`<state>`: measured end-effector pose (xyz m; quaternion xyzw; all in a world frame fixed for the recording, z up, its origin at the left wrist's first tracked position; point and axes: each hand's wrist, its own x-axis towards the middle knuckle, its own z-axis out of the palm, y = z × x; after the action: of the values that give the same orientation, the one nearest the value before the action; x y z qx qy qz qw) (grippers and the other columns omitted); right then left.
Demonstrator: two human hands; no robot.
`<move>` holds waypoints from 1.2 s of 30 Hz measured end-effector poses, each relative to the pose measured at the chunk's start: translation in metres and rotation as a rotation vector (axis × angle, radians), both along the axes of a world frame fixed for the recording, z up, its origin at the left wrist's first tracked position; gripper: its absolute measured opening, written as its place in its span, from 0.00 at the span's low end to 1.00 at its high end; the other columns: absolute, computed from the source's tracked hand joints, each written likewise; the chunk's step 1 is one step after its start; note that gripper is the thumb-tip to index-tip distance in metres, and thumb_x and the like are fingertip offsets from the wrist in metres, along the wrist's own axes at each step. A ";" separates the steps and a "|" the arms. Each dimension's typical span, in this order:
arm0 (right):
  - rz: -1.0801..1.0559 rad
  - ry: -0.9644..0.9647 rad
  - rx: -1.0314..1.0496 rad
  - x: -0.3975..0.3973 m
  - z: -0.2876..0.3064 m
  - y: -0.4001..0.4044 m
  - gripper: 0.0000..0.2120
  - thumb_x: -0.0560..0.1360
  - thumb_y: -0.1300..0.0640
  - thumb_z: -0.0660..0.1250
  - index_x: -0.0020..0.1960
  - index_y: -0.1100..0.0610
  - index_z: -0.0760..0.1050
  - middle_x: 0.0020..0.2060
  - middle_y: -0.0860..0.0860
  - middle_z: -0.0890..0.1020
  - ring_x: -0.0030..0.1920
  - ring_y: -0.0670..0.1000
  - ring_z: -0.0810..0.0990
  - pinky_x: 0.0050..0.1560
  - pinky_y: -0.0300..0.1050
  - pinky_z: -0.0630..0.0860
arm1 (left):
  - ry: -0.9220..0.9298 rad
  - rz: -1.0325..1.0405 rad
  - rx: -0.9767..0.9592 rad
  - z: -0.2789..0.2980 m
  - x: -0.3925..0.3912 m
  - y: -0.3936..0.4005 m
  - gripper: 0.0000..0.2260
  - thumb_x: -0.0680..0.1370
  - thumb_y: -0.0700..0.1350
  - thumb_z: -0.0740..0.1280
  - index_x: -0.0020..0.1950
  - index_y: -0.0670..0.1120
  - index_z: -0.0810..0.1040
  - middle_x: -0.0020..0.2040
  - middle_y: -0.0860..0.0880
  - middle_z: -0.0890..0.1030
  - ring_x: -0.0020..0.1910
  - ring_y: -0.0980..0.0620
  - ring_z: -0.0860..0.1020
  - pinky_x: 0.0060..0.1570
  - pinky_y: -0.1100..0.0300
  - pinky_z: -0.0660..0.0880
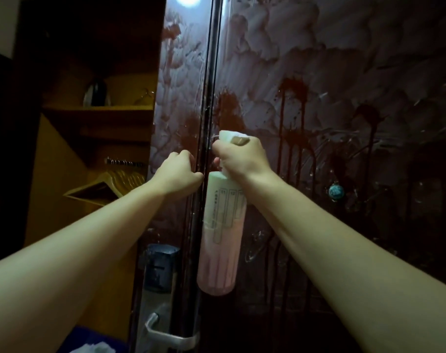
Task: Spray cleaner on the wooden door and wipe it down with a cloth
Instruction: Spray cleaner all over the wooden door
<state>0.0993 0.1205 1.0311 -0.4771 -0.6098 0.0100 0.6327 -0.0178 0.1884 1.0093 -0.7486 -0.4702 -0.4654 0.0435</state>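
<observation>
The right hand (238, 155) is gripping the top of the spray bottle (220, 230), with its fingers curled round the trigger part. The bottle is hanging long-way down, straight up and down, and its pink cleaner is sitting in the lower part. The nozzle is pointing forward and a bit left, at the wooden door (331, 103), which is standing right in front of both hands and very near. The left hand (180, 174) is curled round the door's edge, just beside the bottle, and seems to be holding the door steady. Wet drips and cloudy smears are already showing on the door. A white bit at the bottom, near the door handle (163, 336), may be the cloth, but it is too unclear to tell. The right hand is nearer the dry part, lower down on the door.
</observation>
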 end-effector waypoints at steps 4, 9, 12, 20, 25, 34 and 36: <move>-0.050 -0.053 0.004 -0.013 0.000 0.004 0.13 0.58 0.46 0.60 0.29 0.55 0.74 0.32 0.53 0.83 0.41 0.56 0.82 0.45 0.50 0.79 | -0.040 -0.025 -0.047 0.001 -0.008 0.001 0.19 0.76 0.47 0.67 0.64 0.41 0.72 0.59 0.41 0.76 0.54 0.41 0.77 0.50 0.53 0.76; -0.024 -0.056 0.054 -0.018 -0.002 0.018 0.12 0.58 0.47 0.61 0.31 0.57 0.71 0.30 0.50 0.80 0.41 0.58 0.81 0.43 0.51 0.76 | -0.058 -0.041 -0.045 0.004 -0.017 0.001 0.10 0.76 0.44 0.64 0.54 0.41 0.78 0.52 0.41 0.80 0.51 0.41 0.78 0.49 0.49 0.78; -0.086 -0.034 0.067 -0.009 -0.002 0.014 0.15 0.59 0.47 0.61 0.36 0.58 0.75 0.32 0.50 0.82 0.42 0.56 0.81 0.46 0.52 0.78 | -0.066 -0.071 -0.058 0.005 -0.016 0.004 0.10 0.76 0.44 0.65 0.54 0.41 0.77 0.52 0.41 0.80 0.51 0.41 0.79 0.49 0.50 0.78; -0.250 0.075 0.069 0.046 -0.001 -0.009 0.17 0.59 0.45 0.62 0.36 0.58 0.77 0.34 0.53 0.83 0.43 0.59 0.82 0.49 0.55 0.79 | 0.047 -0.159 -0.050 0.009 0.022 0.010 0.22 0.76 0.47 0.67 0.69 0.43 0.69 0.66 0.41 0.71 0.61 0.44 0.72 0.55 0.61 0.67; -0.287 0.092 0.048 0.079 -0.003 -0.031 0.19 0.59 0.47 0.62 0.39 0.61 0.77 0.34 0.55 0.83 0.43 0.59 0.81 0.49 0.57 0.78 | 0.096 -0.228 -0.044 0.005 0.062 0.007 0.27 0.75 0.47 0.67 0.72 0.48 0.65 0.71 0.43 0.61 0.66 0.44 0.69 0.65 0.54 0.68; -0.300 0.123 0.054 0.133 -0.006 -0.066 0.09 0.60 0.50 0.64 0.37 0.51 0.79 0.30 0.51 0.83 0.41 0.56 0.83 0.49 0.62 0.79 | 0.356 -0.088 0.141 -0.001 0.119 -0.013 0.27 0.74 0.50 0.67 0.71 0.49 0.62 0.75 0.44 0.54 0.70 0.41 0.59 0.56 0.46 0.70; -0.328 0.116 0.061 0.146 -0.006 -0.075 0.12 0.60 0.49 0.64 0.39 0.55 0.78 0.32 0.52 0.83 0.41 0.56 0.83 0.50 0.60 0.79 | 0.400 -0.072 0.175 -0.002 0.129 -0.015 0.27 0.74 0.50 0.67 0.70 0.48 0.63 0.74 0.43 0.55 0.69 0.40 0.60 0.55 0.46 0.71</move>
<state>0.2451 0.0457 1.0248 -0.5494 -0.4863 -0.0846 0.6742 0.1111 0.1734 1.0074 -0.8358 -0.3830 -0.3477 0.1842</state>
